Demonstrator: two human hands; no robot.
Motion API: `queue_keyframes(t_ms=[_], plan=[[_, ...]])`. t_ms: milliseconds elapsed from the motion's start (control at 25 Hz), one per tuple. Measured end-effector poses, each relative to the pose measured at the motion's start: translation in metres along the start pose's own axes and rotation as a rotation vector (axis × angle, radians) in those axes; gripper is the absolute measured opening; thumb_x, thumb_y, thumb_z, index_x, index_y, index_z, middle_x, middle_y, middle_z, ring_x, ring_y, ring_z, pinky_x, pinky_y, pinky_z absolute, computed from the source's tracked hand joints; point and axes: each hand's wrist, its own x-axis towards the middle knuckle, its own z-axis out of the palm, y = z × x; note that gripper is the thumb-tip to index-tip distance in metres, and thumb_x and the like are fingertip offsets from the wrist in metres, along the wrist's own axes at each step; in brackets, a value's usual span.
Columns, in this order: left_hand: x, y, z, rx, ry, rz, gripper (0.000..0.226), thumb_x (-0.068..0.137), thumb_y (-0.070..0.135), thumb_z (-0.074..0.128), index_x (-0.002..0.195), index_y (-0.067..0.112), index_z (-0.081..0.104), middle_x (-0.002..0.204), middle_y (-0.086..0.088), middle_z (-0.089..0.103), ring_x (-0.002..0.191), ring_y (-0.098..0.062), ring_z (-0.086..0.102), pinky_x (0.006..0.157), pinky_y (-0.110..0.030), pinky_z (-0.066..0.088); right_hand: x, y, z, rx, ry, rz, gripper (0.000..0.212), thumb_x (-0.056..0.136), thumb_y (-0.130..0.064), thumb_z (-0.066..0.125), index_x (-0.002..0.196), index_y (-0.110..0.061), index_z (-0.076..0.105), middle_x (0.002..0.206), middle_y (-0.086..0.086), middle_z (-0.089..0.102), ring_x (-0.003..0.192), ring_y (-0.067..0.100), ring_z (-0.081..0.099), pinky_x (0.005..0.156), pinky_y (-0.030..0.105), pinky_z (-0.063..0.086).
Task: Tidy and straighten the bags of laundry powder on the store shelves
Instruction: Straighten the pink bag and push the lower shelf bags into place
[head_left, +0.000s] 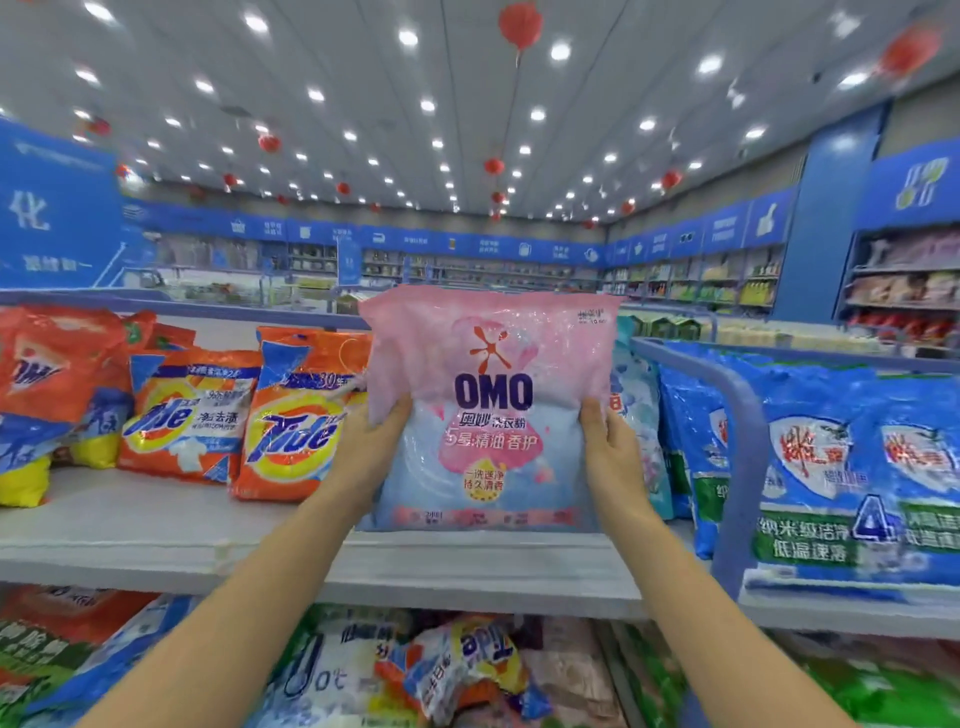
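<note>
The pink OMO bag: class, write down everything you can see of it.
The pink OMO bag is a glossy, crinkled plastic pouch, pink at the top and fading to pale blue below. It carries a dark blue OMO logo, an orange splash mark and Chinese text. It is upright, facing the camera, over the shelf. The left hand grips its left edge and the right hand its right edge. Whether its bottom rests on the shelf cannot be told.

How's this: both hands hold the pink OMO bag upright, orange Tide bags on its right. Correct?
No. The head view shows the orange Tide bags on its left; left hand and right hand do hold the pink OMO bag upright.
</note>
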Motion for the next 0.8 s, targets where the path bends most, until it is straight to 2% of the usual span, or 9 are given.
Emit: queue_keyframes(t_ms=[120, 240, 400, 520, 560, 640, 680, 760, 800], plan=[[0.024, -0.008, 0.020, 0.083, 0.113, 0.048, 0.028, 0.090, 0.030, 0.058, 0.078, 0.004, 0.059, 0.064, -0.005, 0.054, 0.059, -0.013, 0.052, 0.047, -0.018, 0.039, 0.029, 0.012, -0.002, -0.019, -0.019, 0.009, 0.033, 0.099, -0.030, 0.038, 0.122, -0.011, 0.051, 0.103, -0.006, 0.054, 0.089, 0.003, 0.049, 0.057, -0.007, 0.035], [0.031, -0.033, 0.026, 0.150, 0.159, -0.012, 0.041, 0.089, 0.027, 0.059, 0.059, 0.008, 0.041, 0.053, -0.006, 0.034, 0.042, -0.006, 0.034, 0.037, -0.012, 0.022, 0.044, 0.043, -0.008, -0.013, -0.061, 0.083, 0.024, 0.098, -0.029, 0.040, 0.115, -0.017, 0.051, 0.096, -0.014, 0.054, 0.088, 0.000, 0.049, 0.060, -0.003, 0.038], [0.029, -0.072, 0.014, 0.153, 0.045, -0.228, 0.055, 0.072, 0.060, 0.056, 0.076, 0.006, 0.050, 0.071, -0.013, 0.043, 0.066, -0.019, 0.042, 0.054, -0.029, 0.030, 0.044, 0.083, -0.022, -0.039, -0.181, 0.248, 0.023, 0.095, -0.036, 0.044, 0.094, -0.017, 0.057, 0.087, -0.006, 0.060, 0.084, 0.010, 0.054, 0.065, 0.019, 0.040], [0.030, -0.077, 0.010, 0.118, -0.008, -0.321, 0.046, 0.083, 0.054, 0.054, 0.087, 0.009, 0.060, 0.084, -0.007, 0.063, 0.077, -0.021, 0.057, 0.069, -0.034, 0.045, 0.056, 0.091, -0.034, -0.014, -0.294, 0.295, 0.023, 0.094, -0.035, 0.046, 0.109, -0.020, 0.054, 0.104, -0.011, 0.061, 0.102, 0.010, 0.054, 0.087, 0.026, 0.043], [0.028, -0.078, 0.008, 0.109, -0.087, -0.381, 0.050, 0.076, 0.057, 0.061, 0.098, 0.013, 0.060, 0.092, -0.003, 0.066, 0.086, -0.020, 0.060, 0.078, -0.036, 0.047, 0.059, 0.094, -0.038, -0.002, -0.356, 0.318, 0.028, 0.091, -0.034, 0.050, 0.116, -0.022, 0.051, 0.112, -0.012, 0.060, 0.109, 0.009, 0.053, 0.094, 0.029, 0.043], [0.026, -0.085, 0.001, 0.205, -0.285, -0.472, 0.086, 0.044, 0.062, 0.082, 0.112, 0.017, 0.055, 0.105, 0.000, 0.067, 0.099, -0.020, 0.063, 0.087, -0.038, 0.050, 0.060, 0.102, -0.041, -0.092, -0.491, 0.300, 0.042, 0.085, -0.027, 0.063, 0.124, -0.025, 0.046, 0.124, -0.007, 0.059, 0.111, 0.007, 0.057, 0.095, 0.025, 0.047], [0.026, -0.088, -0.001, 0.285, -0.365, -0.476, 0.094, 0.037, 0.055, 0.088, 0.115, 0.017, 0.053, 0.107, 0.002, 0.067, 0.099, -0.018, 0.063, 0.086, -0.035, 0.052, 0.059, 0.105, -0.041, -0.172, -0.529, 0.269, 0.047, 0.082, -0.022, 0.067, 0.122, -0.029, 0.044, 0.124, -0.008, 0.058, 0.109, 0.003, 0.056, 0.090, 0.018, 0.048], [0.026, -0.088, 0.002, 0.375, -0.447, -0.445, 0.075, 0.057, 0.026, 0.089, 0.118, 0.016, 0.046, 0.104, 0.006, 0.064, 0.093, -0.008, 0.062, 0.074, -0.019, 0.053, 0.059, 0.108, -0.041, -0.281, -0.568, 0.206, 0.060, 0.079, -0.015, 0.072, 0.122, -0.034, 0.035, 0.120, -0.020, 0.052, 0.106, -0.007, 0.051, 0.082, 0.005, 0.044], [0.026, -0.088, 0.004, 0.393, -0.458, -0.418, 0.068, 0.067, 0.013, 0.082, 0.122, 0.018, 0.043, 0.103, 0.009, 0.062, 0.091, -0.003, 0.059, 0.068, -0.014, 0.051, 0.059, 0.108, -0.041, -0.299, -0.586, 0.193, 0.067, 0.078, -0.015, 0.073, 0.127, -0.034, 0.031, 0.120, -0.022, 0.049, 0.108, -0.006, 0.050, 0.085, 0.004, 0.043]])
